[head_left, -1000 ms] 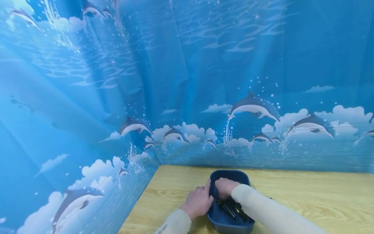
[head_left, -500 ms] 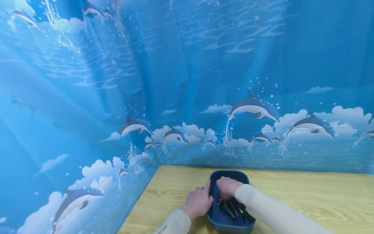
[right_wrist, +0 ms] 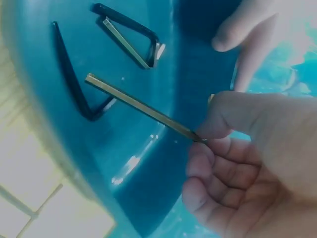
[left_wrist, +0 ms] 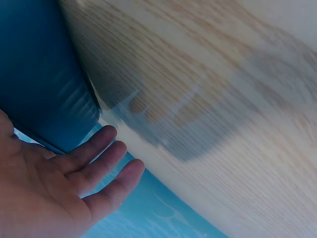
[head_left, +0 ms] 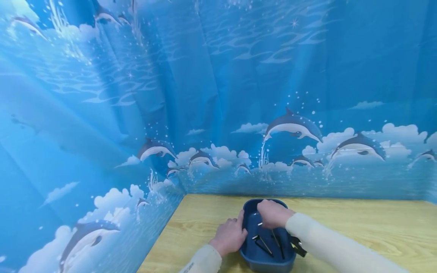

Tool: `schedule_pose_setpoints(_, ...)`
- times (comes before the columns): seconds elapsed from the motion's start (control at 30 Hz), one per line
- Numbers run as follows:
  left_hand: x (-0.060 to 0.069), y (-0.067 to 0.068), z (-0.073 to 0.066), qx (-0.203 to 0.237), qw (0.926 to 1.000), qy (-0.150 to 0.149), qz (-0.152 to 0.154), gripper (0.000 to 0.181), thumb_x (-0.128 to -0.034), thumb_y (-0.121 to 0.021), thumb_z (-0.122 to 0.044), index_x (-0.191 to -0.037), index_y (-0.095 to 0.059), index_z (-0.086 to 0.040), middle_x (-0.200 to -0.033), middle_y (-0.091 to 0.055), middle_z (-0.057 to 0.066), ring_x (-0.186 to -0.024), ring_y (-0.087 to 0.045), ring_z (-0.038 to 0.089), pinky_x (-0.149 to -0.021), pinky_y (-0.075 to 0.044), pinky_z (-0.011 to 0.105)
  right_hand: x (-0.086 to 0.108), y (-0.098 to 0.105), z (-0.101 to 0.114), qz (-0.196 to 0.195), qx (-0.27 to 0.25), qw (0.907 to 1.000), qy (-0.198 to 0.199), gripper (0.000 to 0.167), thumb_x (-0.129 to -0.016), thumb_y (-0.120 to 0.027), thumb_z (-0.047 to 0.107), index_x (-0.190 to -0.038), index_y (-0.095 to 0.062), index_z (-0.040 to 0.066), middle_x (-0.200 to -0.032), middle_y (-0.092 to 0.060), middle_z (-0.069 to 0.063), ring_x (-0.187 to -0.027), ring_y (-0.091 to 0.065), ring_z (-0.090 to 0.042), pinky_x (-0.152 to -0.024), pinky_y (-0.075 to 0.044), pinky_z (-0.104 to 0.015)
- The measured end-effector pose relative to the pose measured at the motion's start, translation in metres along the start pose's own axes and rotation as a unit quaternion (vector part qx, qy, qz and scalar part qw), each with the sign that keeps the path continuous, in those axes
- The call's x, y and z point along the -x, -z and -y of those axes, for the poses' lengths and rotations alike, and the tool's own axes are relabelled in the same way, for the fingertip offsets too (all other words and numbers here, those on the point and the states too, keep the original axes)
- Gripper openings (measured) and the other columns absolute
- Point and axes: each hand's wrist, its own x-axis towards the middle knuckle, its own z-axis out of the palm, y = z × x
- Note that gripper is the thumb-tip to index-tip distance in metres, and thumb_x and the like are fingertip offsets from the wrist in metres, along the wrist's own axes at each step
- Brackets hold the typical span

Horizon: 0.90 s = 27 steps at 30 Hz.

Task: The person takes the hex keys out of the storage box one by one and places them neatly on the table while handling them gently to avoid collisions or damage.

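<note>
A person's right hand [head_left: 274, 213] reaches into a deep blue plastic container [head_left: 268, 266] at the lower centre of the head view, its fingers pinching one end of a slender metal rod [right_wrist: 141, 107]. The right wrist view shows the rod up close: straight, narrow and brass-toned, with a bright upper face, a darker lower edge and a blunt, squared-off far end. It slants from left of centre in that frame down to the thumb and fingertips, which hide its near end; whether it bends there cannot be told. Above the thumb, a small golden bit shows. Behind the rod, a dark L-shaped piece [right_wrist: 73, 84] appears at left inside the container; in the upper part of the frame, another brass-toned rod [right_wrist: 126, 43] lies close beside a second dark angled piece [right_wrist: 130, 23]. The left hand [head_left: 229, 235] is at the container's left rim, its index finger extended along the edge, while the left wrist view shows three fingers spread apart. Pale sleeves cover both arms. Near the right rim in the head view sits a dark object [head_left: 298, 246], partly hidden by the sleeve. The wood-grained desk [head_left: 358, 216] meets a blue dolphin-printed sheet [head_left: 205, 94].
</note>
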Motion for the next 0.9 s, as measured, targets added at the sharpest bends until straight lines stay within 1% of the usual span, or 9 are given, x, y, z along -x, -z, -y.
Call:
schedule_pose_setpoints(0.07,0.001,-0.001,0.000,-0.004,0.9999,-0.001,-0.011,0.060,-0.1002,-0.050,-0.033,-0.154,-0.038,-0.010,-0.120,-0.069,0.013,-0.107,-0.066,0.028,-0.080,-0.055,0.049,0.005,0.004,-0.002,-0.016,-0.009,0.9997,0.017,0.029,-0.082,-0.075,0.004,-0.064,-0.055,0.015,-0.055,-0.042,0.007,-0.048,-0.038,-0.009,-0.051,-0.033,-0.027)
schedule_pose_setpoints(0.17,0.003,-0.001,-0.001,-0.008,0.9996,-0.002,-0.026,0.060,-0.0988,-0.053,-0.032,-0.153,-0.039,-0.010,-0.117,-0.069,0.013,-0.105,-0.066,0.028,-0.078,-0.055,0.049,0.012,0.010,-0.006,-0.032,-0.028,0.9986,0.031,0.038,-0.080,-0.072,0.002,-0.057,-0.046,0.017,-0.050,-0.034,0.009,-0.045,-0.033,-0.008,-0.048,-0.028,-0.025)
schedule_pose_setpoints(0.27,0.004,0.000,-0.002,-0.009,0.9996,0.001,-0.028,0.060,-0.0987,-0.053,-0.032,-0.153,-0.039,-0.010,-0.117,-0.069,0.013,-0.105,-0.066,0.029,-0.079,-0.055,0.050,0.020,0.019,-0.008,-0.035,-0.058,0.9974,0.025,0.035,-0.081,-0.071,0.004,-0.059,-0.048,0.018,-0.051,-0.037,0.009,-0.045,-0.037,-0.007,-0.049,-0.031,-0.024)
schedule_pose_setpoints(0.4,0.004,0.001,-0.003,-0.005,0.9998,0.003,-0.018,0.060,-0.0997,-0.052,-0.031,-0.154,-0.037,-0.010,-0.120,-0.068,0.014,-0.109,-0.065,0.030,-0.082,-0.055,0.051,0.034,0.031,-0.012,-0.049,-0.087,0.9945,0.030,0.033,-0.081,-0.065,0.002,-0.060,-0.046,0.018,-0.053,-0.035,0.009,-0.047,-0.032,-0.008,-0.050,-0.030,-0.025)
schedule_pose_setpoints(0.5,0.003,0.001,-0.003,-0.001,0.9999,0.003,-0.014,0.060,-0.1000,-0.051,-0.031,-0.155,-0.037,-0.010,-0.123,-0.068,0.014,-0.111,-0.064,0.030,-0.084,-0.054,0.051,0.044,0.039,-0.020,-0.065,-0.092,0.9928,0.042,0.032,-0.079,-0.061,0.000,-0.061,-0.043,0.019,-0.054,-0.031,0.008,-0.050,-0.025,-0.009,-0.053,-0.027,-0.026)
schedule_pose_setpoints(0.57,0.003,0.001,-0.003,-0.002,0.9999,0.002,-0.015,0.060,-0.1002,-0.051,-0.031,-0.155,-0.036,-0.010,-0.123,-0.067,0.014,-0.112,-0.064,0.030,-0.084,-0.054,0.051,0.052,0.043,-0.026,-0.072,-0.097,0.9919,0.040,0.031,-0.079,-0.062,0.000,-0.063,-0.044,0.019,-0.055,-0.031,0.008,-0.052,-0.024,-0.010,-0.055,-0.028,-0.026)
schedule_pose_setpoints(0.77,0.004,0.000,-0.003,-0.001,0.9997,-0.003,-0.026,0.061,-0.0988,-0.052,-0.030,-0.154,-0.037,-0.009,-0.122,-0.068,0.014,-0.110,-0.065,0.031,-0.083,-0.054,0.051,0.069,0.051,-0.042,-0.075,-0.109,0.9909,0.024,0.024,-0.079,-0.064,0.003,-0.066,-0.051,0.017,-0.058,-0.038,0.007,-0.054,-0.029,-0.008,-0.058,-0.033,-0.027)
schedule_pose_setpoints(0.9,0.004,0.000,-0.003,-0.001,0.9997,0.000,-0.023,0.062,-0.0987,-0.052,-0.030,-0.155,-0.037,-0.009,-0.122,-0.068,0.014,-0.110,-0.065,0.031,-0.083,-0.054,0.052,0.078,0.054,-0.049,-0.085,-0.117,0.9892,0.024,0.020,-0.080,-0.064,0.003,-0.068,-0.055,0.017,-0.060,-0.044,0.007,-0.052,-0.033,-0.007,-0.057,-0.036,-0.026)
